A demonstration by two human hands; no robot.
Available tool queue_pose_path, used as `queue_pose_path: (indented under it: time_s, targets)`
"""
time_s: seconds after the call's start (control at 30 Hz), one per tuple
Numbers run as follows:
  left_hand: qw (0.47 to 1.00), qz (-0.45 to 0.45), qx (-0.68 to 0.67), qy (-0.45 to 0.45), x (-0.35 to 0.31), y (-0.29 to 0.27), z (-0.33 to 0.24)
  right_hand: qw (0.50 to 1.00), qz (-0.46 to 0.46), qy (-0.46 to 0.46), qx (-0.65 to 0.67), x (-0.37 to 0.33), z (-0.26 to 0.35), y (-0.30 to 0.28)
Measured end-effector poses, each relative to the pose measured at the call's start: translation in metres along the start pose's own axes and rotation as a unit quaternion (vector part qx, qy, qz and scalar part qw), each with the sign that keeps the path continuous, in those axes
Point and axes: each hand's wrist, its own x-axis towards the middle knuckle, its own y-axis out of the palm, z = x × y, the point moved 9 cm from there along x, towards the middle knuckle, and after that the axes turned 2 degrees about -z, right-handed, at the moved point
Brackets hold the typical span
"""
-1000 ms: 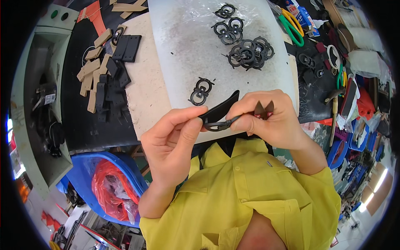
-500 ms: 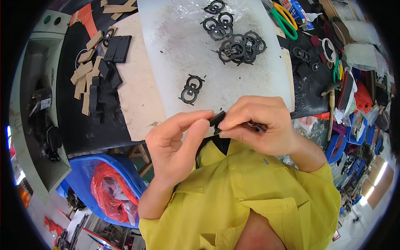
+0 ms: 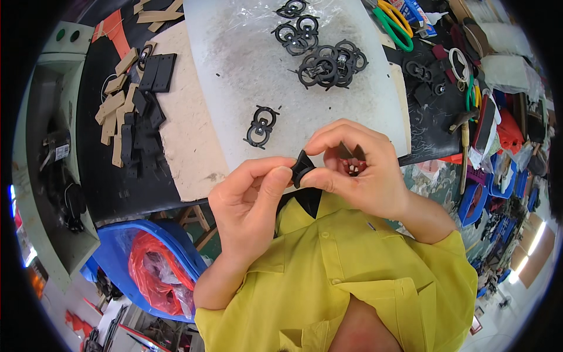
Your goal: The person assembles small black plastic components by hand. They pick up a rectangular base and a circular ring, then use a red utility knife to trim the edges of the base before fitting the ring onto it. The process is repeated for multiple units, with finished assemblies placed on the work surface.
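Note:
My left hand (image 3: 249, 202) pinches one end of a small black curved piece (image 3: 301, 168) between thumb and fingertips. The thumb and index finger of my right hand (image 3: 369, 170) grip the same piece from the other side. Tucked in the right palm is a small tool (image 3: 352, 159) with dark blade-like tips and some red on it; the fingers hide much of it. Just beyond my hands, a black double-ring part (image 3: 261, 126) lies on the white board (image 3: 231, 76). A heap of similar black ring parts (image 3: 333, 66) lies farther back, with a smaller group (image 3: 296, 36) beside it.
Tan strips (image 3: 111, 107) and black flat pieces (image 3: 157, 73) lie at the table's left. Green-and-yellow-handled tools (image 3: 394, 26) and a hammer (image 3: 465, 126) are to the right. A blue bin (image 3: 108, 249) holding red plastic stands below left.
My right hand has turned, so the tool in its palm shows more clearly. The curved piece is now tilted more upright between both hands. The view has shifted slightly.

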Motion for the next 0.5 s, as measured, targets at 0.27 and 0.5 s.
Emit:
queue_pose_path:
  time_s: [0.27,0.5]
  targets:
    - [0.996,0.073,-0.025,0.038,0.001,0.01,0.002,0.985,0.011,0.107,0.136,-0.001,-0.021,0.006]
    - [0.995,0.026,-0.092,-0.024,0.014,0.002,0.01,0.983,0.083,0.122,0.113,0.002,-0.024,0.015]
